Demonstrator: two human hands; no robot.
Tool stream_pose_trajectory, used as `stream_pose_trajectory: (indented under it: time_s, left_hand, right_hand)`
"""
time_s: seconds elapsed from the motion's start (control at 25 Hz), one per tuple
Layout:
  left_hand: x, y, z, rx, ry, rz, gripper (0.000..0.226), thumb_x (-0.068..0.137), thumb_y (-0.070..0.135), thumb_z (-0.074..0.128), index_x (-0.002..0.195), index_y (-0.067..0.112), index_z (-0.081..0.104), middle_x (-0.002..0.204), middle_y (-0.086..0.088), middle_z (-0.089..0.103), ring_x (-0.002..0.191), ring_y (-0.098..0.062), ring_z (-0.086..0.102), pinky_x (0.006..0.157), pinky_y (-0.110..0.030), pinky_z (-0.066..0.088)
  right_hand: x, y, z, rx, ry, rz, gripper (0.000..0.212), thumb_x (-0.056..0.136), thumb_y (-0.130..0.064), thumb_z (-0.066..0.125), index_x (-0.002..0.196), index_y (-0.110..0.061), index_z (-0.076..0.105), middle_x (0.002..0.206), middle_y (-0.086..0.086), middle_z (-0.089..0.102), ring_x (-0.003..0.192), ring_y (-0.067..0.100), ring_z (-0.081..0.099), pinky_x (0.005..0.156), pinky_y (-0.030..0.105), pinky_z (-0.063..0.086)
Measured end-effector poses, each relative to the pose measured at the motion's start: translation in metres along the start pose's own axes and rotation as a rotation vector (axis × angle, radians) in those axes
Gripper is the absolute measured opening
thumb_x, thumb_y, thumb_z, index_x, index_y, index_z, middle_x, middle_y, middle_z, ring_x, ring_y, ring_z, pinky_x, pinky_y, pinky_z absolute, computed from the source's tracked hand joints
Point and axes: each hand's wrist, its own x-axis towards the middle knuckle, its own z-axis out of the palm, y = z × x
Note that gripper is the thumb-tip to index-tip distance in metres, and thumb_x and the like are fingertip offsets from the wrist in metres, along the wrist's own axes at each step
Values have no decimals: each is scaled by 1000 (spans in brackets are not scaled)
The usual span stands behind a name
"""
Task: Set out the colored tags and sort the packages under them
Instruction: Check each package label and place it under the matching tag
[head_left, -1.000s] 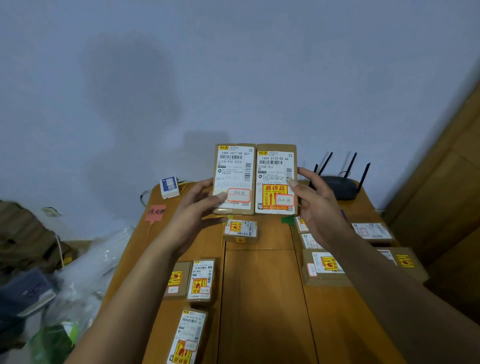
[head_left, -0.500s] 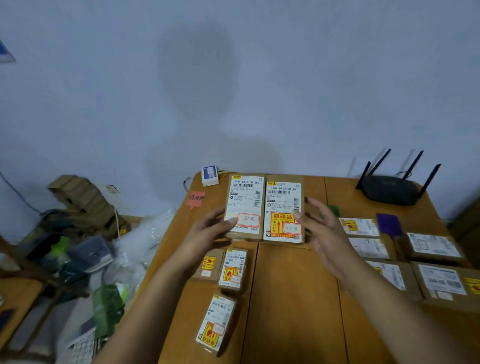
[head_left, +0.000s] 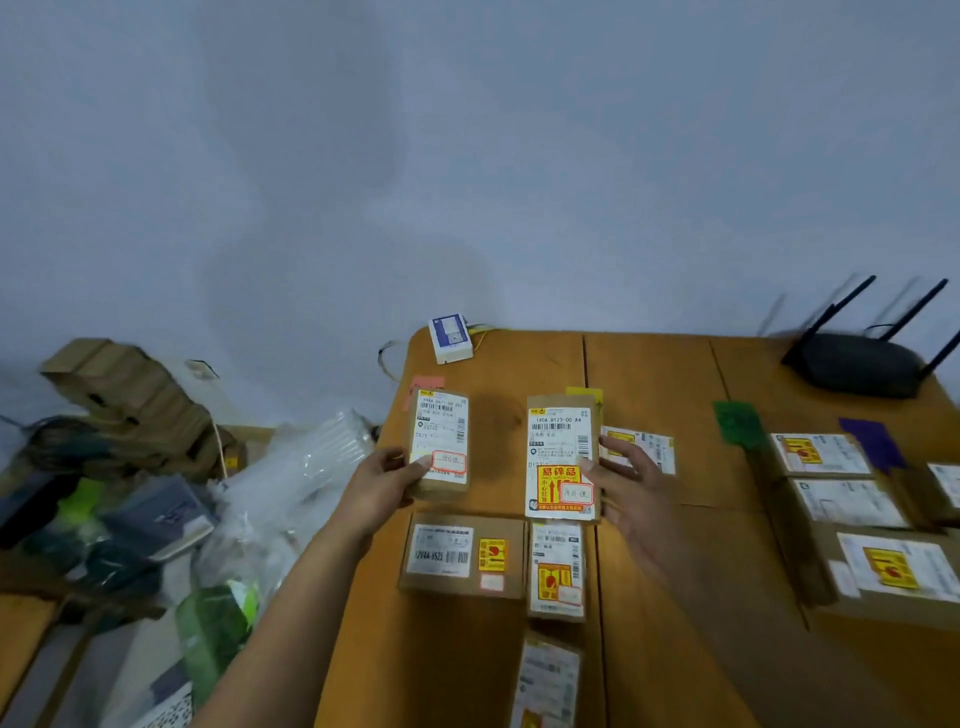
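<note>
My left hand (head_left: 382, 486) grips a tall brown package (head_left: 440, 441) by its lower left corner, just below a pink tag (head_left: 429, 383) near the table's back left. My right hand (head_left: 631, 488) holds a second brown package (head_left: 561, 457) with a yellow fragile sticker, just below a yellow tag (head_left: 586, 392). Both packages are low over the table; contact is unclear. A green tag (head_left: 736, 422) and a purple tag (head_left: 870, 439) lie further right, each with packages below it.
More labelled packages lie in columns on the wooden table (head_left: 649, 374), one (head_left: 462, 558) under my left hand. A black router (head_left: 857, 364) sits at the back right, a small white box (head_left: 451, 338) at the back left. Plastic bags and clutter (head_left: 182, 519) fill the floor left.
The two packages were held side by side and raised; now they are apart and lowered, the left one under the pink tag, the right one under the yellow tag. My view has swung left.
</note>
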Motion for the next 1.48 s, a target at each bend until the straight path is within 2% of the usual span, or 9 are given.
stream_pose_trajectory:
  time_s: [0.2, 0.36, 0.6, 0.68, 0.8, 0.88, 1.2, 1.32, 1.48]
  left_hand:
    - [111, -35, -31, 25, -63, -91, 47, 97, 27, 72, 139, 13, 55, 124, -7, 75, 109, -28, 72, 103, -53, 56]
    - [173, -63, -29, 127, -138, -142, 48, 102, 31, 65, 145, 14, 51, 129, -6, 72, 113, -30, 70, 104, -53, 54]
    - [216, -97, -14, 219, -144, -96, 32, 103, 29, 62, 134, 24, 61, 105, 13, 74, 85, 0, 65, 68, -21, 49]
    - [220, -108, -13, 381, -87, -4, 36, 103, 31, 61, 138, 22, 61, 114, 9, 76, 86, -2, 65, 67, -16, 43]
    - [226, -121, -16, 537, -20, 114, 38, 102, 36, 57, 138, 25, 63, 128, 2, 75, 108, -19, 70, 82, -28, 51]
    - [229, -124, -19, 513, -29, 67, 39, 102, 40, 55, 139, 27, 61, 128, 3, 74, 106, -19, 69, 87, -35, 53]
    - [235, -133, -14, 418, -44, 16, 37, 105, 39, 54, 139, 27, 60, 129, 3, 73, 95, -8, 60, 67, -16, 39]
    - [238, -133, -12, 419, -42, 11, 38, 105, 39, 54, 140, 26, 59, 131, 2, 73, 96, -9, 59, 68, -19, 41]
    - [235, -130, -11, 408, -12, 7, 46, 103, 40, 59, 145, 22, 56, 134, -2, 71, 102, -14, 62, 83, -32, 46]
  right_hand:
    - [65, 45, 65, -2, 96, 113, 47, 87, -12, 81, 128, -24, 61, 112, 6, 82, 96, 30, 81, 77, 46, 65]
    - [103, 74, 87, 15, 207, 207, 52, 89, -11, 79, 136, -17, 59, 115, 13, 80, 91, 30, 80, 68, 41, 63]
    - [138, 102, 92, 95, 289, 300, 50, 93, -10, 76, 139, -13, 58, 111, 15, 81, 89, 29, 82, 66, 41, 64]
    - [148, 107, 98, 69, 295, 304, 50, 94, -11, 75, 140, -13, 57, 115, 15, 79, 90, 26, 80, 65, 38, 63]
    - [162, 111, 108, 58, 294, 313, 48, 96, -12, 72, 142, -13, 55, 118, 15, 78, 91, 24, 79, 64, 33, 60]
    - [169, 113, 115, 56, 299, 320, 47, 98, -12, 69, 143, -12, 54, 120, 16, 76, 91, 23, 77, 67, 34, 59]
    - [201, 133, 142, -65, 316, 330, 46, 103, -12, 63, 148, -9, 51, 125, 15, 73, 98, 30, 75, 86, 46, 63]
    - [203, 140, 153, -199, 287, 305, 42, 105, -21, 61, 146, -16, 53, 108, 2, 76, 88, 20, 77, 70, 34, 65]
    - [199, 139, 153, -350, 321, 267, 44, 104, -28, 63, 146, -17, 56, 131, 10, 73, 107, 28, 75, 95, 49, 62]
